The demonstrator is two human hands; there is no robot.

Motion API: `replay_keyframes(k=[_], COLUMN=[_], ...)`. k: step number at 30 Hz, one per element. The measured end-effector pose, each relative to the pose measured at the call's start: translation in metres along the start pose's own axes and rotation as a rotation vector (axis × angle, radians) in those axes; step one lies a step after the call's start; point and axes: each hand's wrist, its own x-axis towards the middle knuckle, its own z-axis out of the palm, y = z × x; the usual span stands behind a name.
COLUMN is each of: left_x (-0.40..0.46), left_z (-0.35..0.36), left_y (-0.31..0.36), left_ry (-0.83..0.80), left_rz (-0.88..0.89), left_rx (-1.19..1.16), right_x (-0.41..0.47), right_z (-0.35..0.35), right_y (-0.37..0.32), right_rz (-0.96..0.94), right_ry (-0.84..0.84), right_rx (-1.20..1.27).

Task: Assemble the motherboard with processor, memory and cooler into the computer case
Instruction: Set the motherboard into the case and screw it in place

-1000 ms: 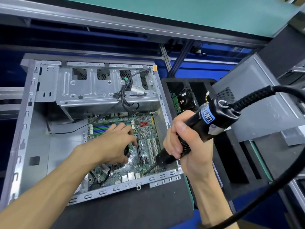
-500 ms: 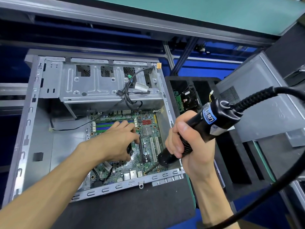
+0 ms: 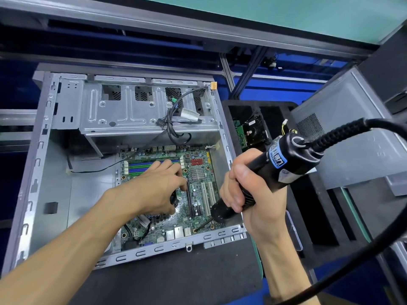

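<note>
1. The computer case (image 3: 44, 164) lies open on its side on a dark mat (image 3: 176, 280), its silver drive cage (image 3: 132, 115) at the far end.
2. The green motherboard (image 3: 198, 194) sits flat inside the case, toward the near right corner, with blue and green memory slots (image 3: 141, 167) at its far left edge.
3. The left hand (image 3: 152, 190) rests on the middle of the board, fingers curled over a dark part beneath it, probably the cooler; the palm hides most of it, so I cannot tell whether the hand grips it.
4. The right hand (image 3: 244, 186) is wrapped tightly around a black electric screwdriver (image 3: 271, 170), whose coiled cable (image 3: 343, 133) runs off to the right.
5. The screwdriver bit (image 3: 203, 225) slants down to a mounting hole at the board's near edge, beside the rear ports (image 3: 178, 232).
6. A black foam tray (image 3: 275, 133) holding a hard drive (image 3: 255, 133) stands just right of the case.
</note>
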Motion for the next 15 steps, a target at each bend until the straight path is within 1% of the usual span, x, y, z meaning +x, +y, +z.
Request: replay_keyframes(k=[15], left_x=[0.0006], left_z=[0.0011], left_y=[-0.0014], left_ry=[0.015], left_rz=[0.007], left_rx=[-0.003], right_x=[0.0013], right_z=[0.0005], right_y=[0.0062], right_rz=[0.014], right_ry=[0.007], right_rx=[0.0])
